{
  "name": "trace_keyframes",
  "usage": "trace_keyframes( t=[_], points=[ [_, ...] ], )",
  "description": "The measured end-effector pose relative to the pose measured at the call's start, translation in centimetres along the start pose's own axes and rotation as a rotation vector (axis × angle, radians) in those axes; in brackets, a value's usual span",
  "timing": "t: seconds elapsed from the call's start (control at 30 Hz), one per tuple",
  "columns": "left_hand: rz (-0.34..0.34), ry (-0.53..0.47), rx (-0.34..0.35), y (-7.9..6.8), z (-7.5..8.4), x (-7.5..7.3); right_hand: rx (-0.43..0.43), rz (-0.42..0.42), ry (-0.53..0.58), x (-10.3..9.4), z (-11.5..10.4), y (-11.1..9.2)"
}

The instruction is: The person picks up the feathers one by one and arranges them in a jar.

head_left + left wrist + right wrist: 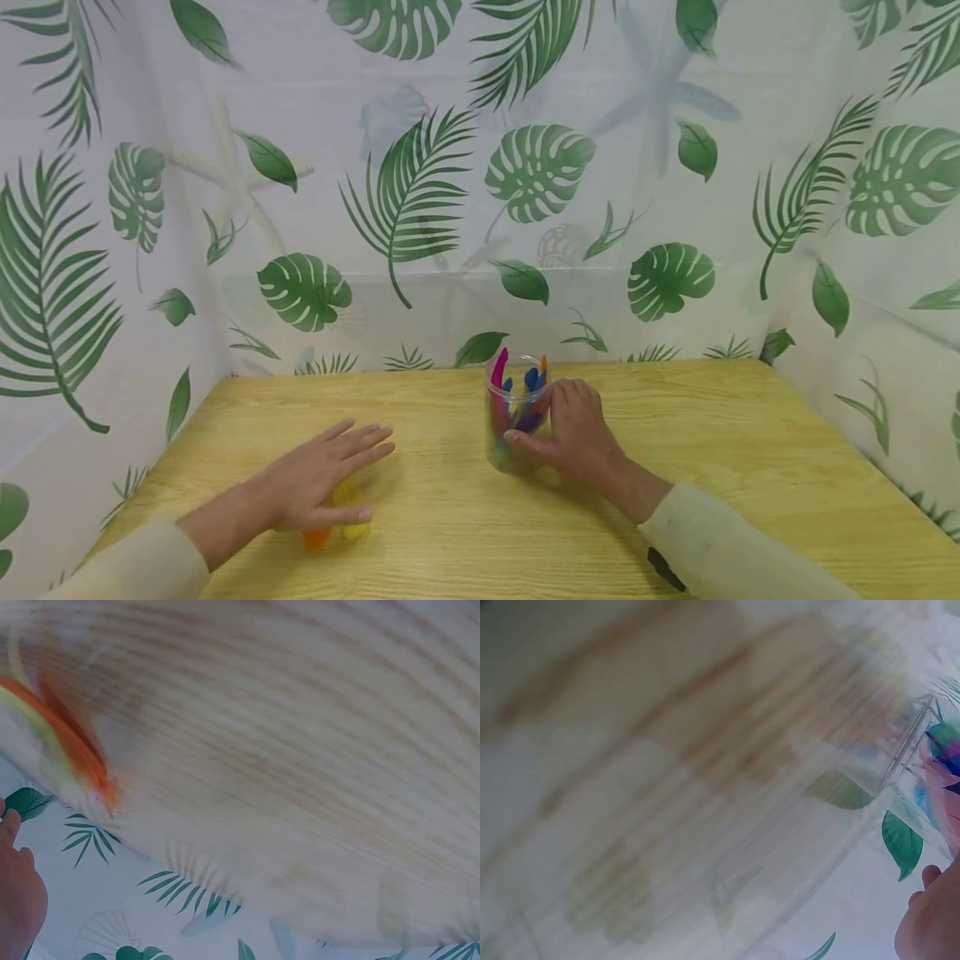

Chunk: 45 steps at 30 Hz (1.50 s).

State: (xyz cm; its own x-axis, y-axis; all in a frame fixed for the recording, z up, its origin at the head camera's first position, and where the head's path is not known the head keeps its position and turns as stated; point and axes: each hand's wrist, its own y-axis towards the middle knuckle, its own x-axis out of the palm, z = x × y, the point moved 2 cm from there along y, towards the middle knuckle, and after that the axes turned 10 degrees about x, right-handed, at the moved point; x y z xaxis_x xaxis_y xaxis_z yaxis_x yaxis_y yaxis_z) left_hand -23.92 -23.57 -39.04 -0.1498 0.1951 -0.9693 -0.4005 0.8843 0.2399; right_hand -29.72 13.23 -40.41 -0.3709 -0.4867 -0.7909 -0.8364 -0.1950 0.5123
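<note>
A clear plastic jar (498, 454) stands upright on the table, right of the middle in the head view. Inside it are several slender coloured pieces that look like feathers, among them a magenta one (500, 371), blue ones and an orange one. My right hand (581, 429) grips the jar from its right side, thumb at the front. To the left, my left hand (318, 475) hovers palm down with straight fingers over an orange feather-like piece (317, 538) and a yellow one (354, 529). The left hand partly hides both. In the left wrist view the orange piece (71, 739) appears long and curved.
The light wooden table (442, 533) reaches back to a white sheet (450, 325) printed with green leaves, which also hangs at both sides. A dark band (663, 569) shows beneath the right sleeve (720, 533). Table surface lies between the hands.
</note>
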Motion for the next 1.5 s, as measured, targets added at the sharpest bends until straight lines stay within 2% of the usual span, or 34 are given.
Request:
trace_keyframes(
  t=[0.4,0.73,0.9,1.03,1.23,1.3,1.4,1.5],
  points=[
    [-0.069,-0.082,-0.030,-1.4,0.4,1.9,0.007,-0.013,-0.007,-0.1,-0.1,0.0],
    [-0.088,-0.097,-0.060,-2.2,0.9,3.3,-0.010,0.004,-0.006,0.2,0.1,0.0],
    [-0.079,-0.113,-0.081,-2.1,0.8,3.3,-0.008,0.003,-0.004,0.1,0.0,0.0],
    [-0.027,-0.220,-0.143,-1.8,0.4,2.8,-0.012,0.003,-0.005,0.1,0.0,0.0],
    [0.094,-0.551,-0.304,-1.3,-0.5,1.8,-0.009,0.005,0.006,0.1,-0.1,0.0],
    [0.127,-0.625,-0.330,-1.3,-0.6,1.5,-0.011,0.011,0.011,0.1,-0.1,0.0],
    [0.150,-0.647,-0.330,-1.6,-0.9,1.5,-0.009,0.007,0.008,0.1,-0.1,0.0],
    [0.096,-0.543,-0.277,-1.8,-1.1,1.9,-0.002,0.003,0.010,-0.1,-0.1,-0.1]
  ],
)
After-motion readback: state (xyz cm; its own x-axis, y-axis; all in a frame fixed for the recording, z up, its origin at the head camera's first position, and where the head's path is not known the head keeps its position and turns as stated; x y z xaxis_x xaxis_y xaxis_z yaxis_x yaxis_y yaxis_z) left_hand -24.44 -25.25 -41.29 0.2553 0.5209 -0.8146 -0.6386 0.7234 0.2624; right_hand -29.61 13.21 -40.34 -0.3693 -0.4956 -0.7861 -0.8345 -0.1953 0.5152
